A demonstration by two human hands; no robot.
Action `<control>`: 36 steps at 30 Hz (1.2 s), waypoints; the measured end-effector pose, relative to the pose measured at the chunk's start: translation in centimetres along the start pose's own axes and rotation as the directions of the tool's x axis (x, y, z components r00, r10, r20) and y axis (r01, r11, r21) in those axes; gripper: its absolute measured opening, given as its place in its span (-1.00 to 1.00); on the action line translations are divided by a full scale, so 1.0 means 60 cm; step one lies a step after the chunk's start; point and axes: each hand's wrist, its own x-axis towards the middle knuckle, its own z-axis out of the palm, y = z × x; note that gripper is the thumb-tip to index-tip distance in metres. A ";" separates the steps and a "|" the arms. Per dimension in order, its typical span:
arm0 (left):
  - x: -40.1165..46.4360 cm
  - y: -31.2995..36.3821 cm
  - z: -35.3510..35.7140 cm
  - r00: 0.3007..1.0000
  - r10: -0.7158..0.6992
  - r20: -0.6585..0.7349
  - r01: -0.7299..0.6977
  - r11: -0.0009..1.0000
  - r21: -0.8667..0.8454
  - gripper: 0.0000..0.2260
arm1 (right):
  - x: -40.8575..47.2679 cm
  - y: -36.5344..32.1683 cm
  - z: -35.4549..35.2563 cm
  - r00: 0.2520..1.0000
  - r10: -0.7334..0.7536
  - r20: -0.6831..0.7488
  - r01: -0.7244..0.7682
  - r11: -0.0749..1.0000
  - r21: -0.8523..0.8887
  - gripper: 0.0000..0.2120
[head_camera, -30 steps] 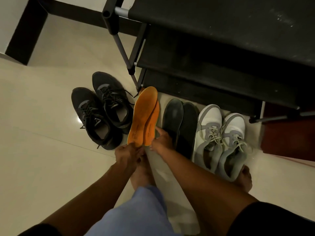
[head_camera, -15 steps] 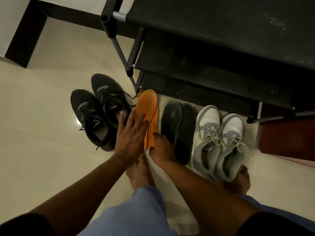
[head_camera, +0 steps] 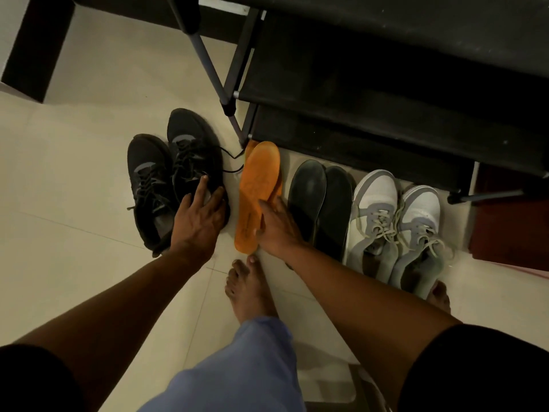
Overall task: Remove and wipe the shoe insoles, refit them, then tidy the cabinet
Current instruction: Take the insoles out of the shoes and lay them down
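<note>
Insoles first, seen from the head camera: the orange insoles (head_camera: 258, 197) lie stacked on the floor between the two hands, long axis running away from the person, toes toward the shoe rack (head_camera: 386, 84) and heels near the bare foot (head_camera: 249, 289). The right hand (head_camera: 274, 224) is the nearer one; it rests on the right edge of the stack about midway along, fingers fairly straight and laid over the insoles, not clearly curled round them. The left hand (head_camera: 197, 221) is just to the left of the stack and apart from it, spread open on the heel end of the inner black sneaker (head_camera: 196, 162), fingers reaching toward the opening and gripping nothing that I can see. A second black sneaker (head_camera: 148, 185) sits further left. Right of the right hand lie the dark insoles (head_camera: 320, 203), then the grey sneakers (head_camera: 398, 227).

Refitting looks to be the step in hand: the insoles point the same way as the sneaker, so the right hand should only need to carry one leftward, across to the shoe under the left hand.
</note>
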 end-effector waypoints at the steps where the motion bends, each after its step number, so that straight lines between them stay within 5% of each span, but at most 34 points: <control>1: -0.013 0.003 -0.024 0.998 0.045 0.031 -0.046 0.999 0.013 -0.27 | 0.004 -0.002 -0.001 1.000 -0.002 -0.008 0.002 1.000 -0.030 -0.28; 3: -0.029 0.002 -0.049 0.973 0.124 0.194 -0.131 0.991 0.020 -0.47 | 0.011 -0.005 -0.003 1.000 -0.005 -0.011 0.004 0.995 -0.101 -0.28; 6: -0.014 -0.027 -0.006 0.999 0.049 0.015 -0.049 0.998 0.044 -0.47 | 0.018 -0.011 -0.008 1.000 0.010 0.006 -0.009 0.993 -0.117 -0.25; 9: -0.007 -0.028 0.015 0.997 -0.044 0.059 0.047 0.998 -0.051 -0.34 | 0.023 -0.014 -0.009 0.999 0.030 0.019 -0.028 0.993 -0.112 -0.24; 13: 0.029 0.021 -0.020 0.992 -0.097 -0.086 0.086 0.989 -0.119 -0.58 | 0.025 -0.011 -0.012 1.000 0.001 0.006 0.000 0.994 -0.107 -0.18; 16: 0.069 0.042 -0.018 0.989 -0.059 -0.136 0.012 0.946 -0.324 -0.36 | 0.036 -0.011 0.001 0.993 -0.091 -0.069 0.083 0.991 -0.109 -0.25; 20: 0.106 0.058 -0.003 0.996 0.048 -0.081 -0.078 0.901 -0.426 -0.08 | 0.039 -0.005 0.009 0.984 -0.081 -0.161 0.092 0.994 0.063 -0.41; 26: 0.145 0.057 0.031 0.998 0.063 -0.004 -0.059 0.902 -0.428 -0.09 | 0.038 -0.001 0.004 0.974 0.077 -0.213 -0.015 0.961 0.276 -0.46; 36: 0.126 0.065 0.026 0.992 -0.023 0.121 0.091 0.804 -0.588 0.01 | 0.053 0.003 0.001 0.939 0.342 0.036 -0.290 0.733 0.615 -0.49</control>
